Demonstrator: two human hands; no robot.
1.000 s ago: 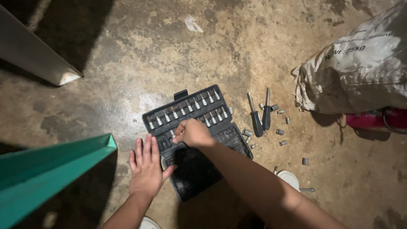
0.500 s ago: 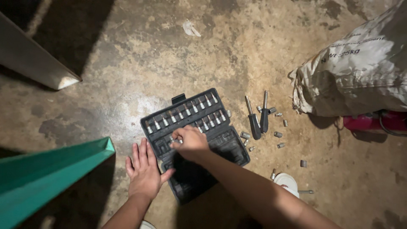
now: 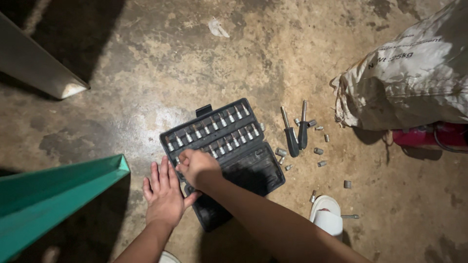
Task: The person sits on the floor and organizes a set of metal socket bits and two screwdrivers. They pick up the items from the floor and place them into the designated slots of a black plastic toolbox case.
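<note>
An open black socket case (image 3: 253,165) lies on the concrete floor, with rows of silver sockets (image 3: 214,129) in its upper half. My left hand (image 3: 163,192) rests flat, fingers spread, on the floor against the case's left edge. My right hand (image 3: 197,165) reaches across onto the case's left part, fingers curled and pinched near a slot; whether a small socket sits in them is hidden. Two black-handled drivers (image 3: 295,131) lie just right of the case among several loose sockets (image 3: 319,151).
A big white sack (image 3: 414,83) sits at the right, with a red object (image 3: 424,136) under it. A teal panel (image 3: 53,195) juts in from the left and a white beam (image 3: 34,63) lies at upper left. My white sandal (image 3: 326,216) is below the case.
My right hand has slid left across the case, from its middle to the left end near my left hand. The left hand has stayed flat.
</note>
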